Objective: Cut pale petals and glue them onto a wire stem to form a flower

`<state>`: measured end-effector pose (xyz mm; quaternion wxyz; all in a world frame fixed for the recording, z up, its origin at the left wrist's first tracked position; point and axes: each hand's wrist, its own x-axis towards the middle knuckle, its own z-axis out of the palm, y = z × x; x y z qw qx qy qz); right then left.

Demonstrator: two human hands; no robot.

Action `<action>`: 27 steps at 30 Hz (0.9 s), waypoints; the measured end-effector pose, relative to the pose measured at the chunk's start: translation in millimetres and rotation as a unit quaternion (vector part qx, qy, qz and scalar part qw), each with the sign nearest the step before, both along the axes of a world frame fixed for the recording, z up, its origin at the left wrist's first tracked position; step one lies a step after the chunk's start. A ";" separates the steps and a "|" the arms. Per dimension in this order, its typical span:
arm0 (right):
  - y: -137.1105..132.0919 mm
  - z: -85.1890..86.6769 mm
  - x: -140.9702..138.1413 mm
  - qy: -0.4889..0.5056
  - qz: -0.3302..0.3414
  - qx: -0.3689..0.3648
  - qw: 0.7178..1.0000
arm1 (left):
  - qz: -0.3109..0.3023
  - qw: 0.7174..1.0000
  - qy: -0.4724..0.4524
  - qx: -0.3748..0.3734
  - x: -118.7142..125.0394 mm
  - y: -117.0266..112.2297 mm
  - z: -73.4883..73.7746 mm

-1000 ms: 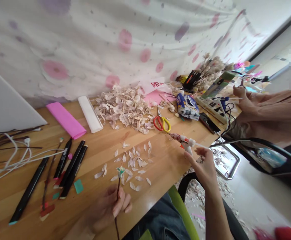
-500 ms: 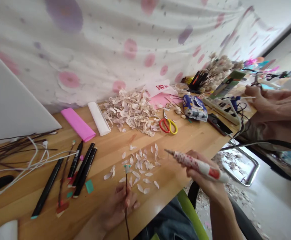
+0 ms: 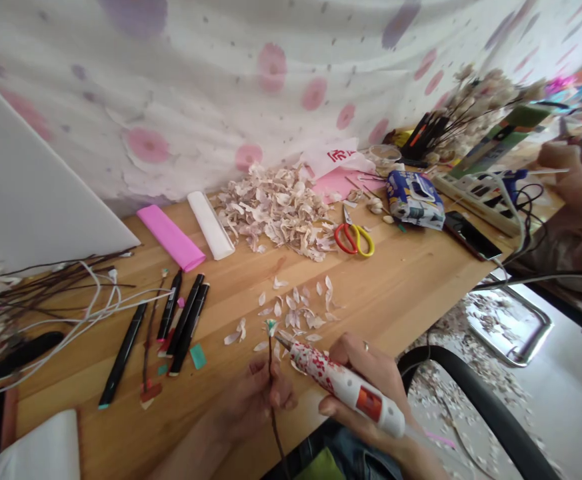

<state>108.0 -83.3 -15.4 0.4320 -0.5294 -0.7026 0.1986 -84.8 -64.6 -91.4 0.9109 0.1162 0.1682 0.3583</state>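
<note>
Pinched between the fingers of my left hand (image 3: 265, 393) is a thin brown flower stem (image 3: 273, 420), held upright with a small pale green tip. My right hand (image 3: 371, 387) grips a white, red-specked glue gun (image 3: 325, 373) with an orange switch. Its metal nozzle points left and lies close beside the stem just under the green tip; whether they touch I cannot tell. Loose pale petals (image 3: 295, 307) are scattered on the wooden table (image 3: 381, 293) just beyond my hands.
Behind lie a petal heap (image 3: 275, 207), red-and-yellow scissors (image 3: 353, 239), a blue packet (image 3: 415, 199) and a phone (image 3: 472, 235). Black markers (image 3: 188, 323), pink crepe paper (image 3: 171, 237) and white cables (image 3: 81, 313) are at left. Another person's hands (image 3: 571, 160) work at far right.
My right hand has brought the glue gun leftward, so its nozzle is now beside the stem's top. My left hand still holds the stem. The camera view has shifted slightly.
</note>
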 end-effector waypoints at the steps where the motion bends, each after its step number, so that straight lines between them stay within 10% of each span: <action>1: -0.6 1.2 0.3 -0.001 -0.002 0.001 1.000 | 0.002 1.000 0.002 0.001 0.5 0.1 0.1; 27: 0.5 -5.5 2.4 -0.023 0.050 0.017 0.998 | -0.036 0.999 0.003 -0.024 -2.1 7.9 11.7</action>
